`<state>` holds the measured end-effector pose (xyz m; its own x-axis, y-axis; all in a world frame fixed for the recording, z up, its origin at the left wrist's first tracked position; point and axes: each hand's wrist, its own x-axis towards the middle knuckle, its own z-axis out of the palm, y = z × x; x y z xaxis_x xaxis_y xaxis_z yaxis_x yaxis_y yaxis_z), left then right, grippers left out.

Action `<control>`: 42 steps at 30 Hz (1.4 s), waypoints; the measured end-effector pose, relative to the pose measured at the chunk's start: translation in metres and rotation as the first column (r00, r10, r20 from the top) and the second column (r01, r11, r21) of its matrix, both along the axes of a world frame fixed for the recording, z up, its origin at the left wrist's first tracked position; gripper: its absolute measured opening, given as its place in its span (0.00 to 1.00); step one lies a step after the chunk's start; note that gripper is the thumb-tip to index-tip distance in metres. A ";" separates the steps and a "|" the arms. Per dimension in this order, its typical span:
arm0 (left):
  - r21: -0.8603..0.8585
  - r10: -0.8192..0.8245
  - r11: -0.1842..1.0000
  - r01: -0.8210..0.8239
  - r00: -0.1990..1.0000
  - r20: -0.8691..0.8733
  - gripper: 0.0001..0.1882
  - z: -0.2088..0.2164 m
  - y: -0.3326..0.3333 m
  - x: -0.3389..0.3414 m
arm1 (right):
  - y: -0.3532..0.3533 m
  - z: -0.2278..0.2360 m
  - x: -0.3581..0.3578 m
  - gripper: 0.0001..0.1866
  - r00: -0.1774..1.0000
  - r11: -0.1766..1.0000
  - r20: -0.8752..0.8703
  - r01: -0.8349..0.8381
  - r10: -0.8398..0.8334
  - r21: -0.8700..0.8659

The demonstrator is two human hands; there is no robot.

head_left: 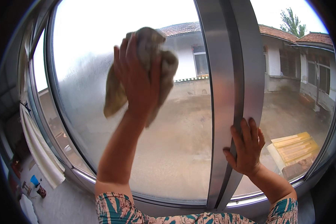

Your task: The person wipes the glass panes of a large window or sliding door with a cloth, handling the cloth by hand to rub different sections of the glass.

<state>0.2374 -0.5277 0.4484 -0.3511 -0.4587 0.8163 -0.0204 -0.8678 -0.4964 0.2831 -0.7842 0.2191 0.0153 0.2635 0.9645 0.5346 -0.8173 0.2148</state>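
Note:
My left hand point(138, 76) is raised high and presses a bunched, greyish-brown cloth point(168, 69) against the window pane point(168, 156). Part of the cloth hangs down on both sides of the palm, and its outline is slightly smeared by motion. Left of the cloth the glass looks misted, while to the right the yard shows through more plainly. My right hand point(247, 147) rests with its fingers spread on the grey metal window frame point(224, 74), to the right of the pane. Nothing is in it.
A cream curtain point(41, 149) hangs tied at the left. On the floor beyond it stand a blue object point(34, 180) and several small things. The metal sill point(168, 201) runs below the pane. Outside lie yellow corrugated sheets point(296, 147), near white buildings with tiled roofs point(280, 34).

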 end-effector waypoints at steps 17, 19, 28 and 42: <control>0.110 -0.030 0.993 0.038 0.997 -0.077 0.25 -0.007 -0.064 0.009 | 0.000 0.003 0.001 0.26 1.000 1.000 0.017 -0.024 0.024 0.006; 0.047 0.101 0.994 -0.098 0.992 -0.073 0.26 -0.008 -0.073 0.005 | -0.001 0.005 0.000 0.26 1.000 1.000 0.005 -0.005 0.005 0.004; 0.169 -0.034 0.986 -0.006 0.973 0.228 0.18 0.084 -0.093 -0.007 | 0.006 0.001 0.004 0.28 0.999 0.999 -0.025 0.033 -0.034 -0.012; -0.067 -0.042 0.996 0.052 0.990 0.134 0.18 0.194 0.149 -0.044 | 0.046 0.001 -0.033 0.45 0.970 0.968 -0.193 0.183 -0.150 0.170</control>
<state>0.1934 -0.3792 0.6427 -0.4777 -0.3822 0.7910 -0.0003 -0.9003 -0.4352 0.2505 -0.7378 0.2199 0.2187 0.0597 0.9740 0.4034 -0.9144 -0.0346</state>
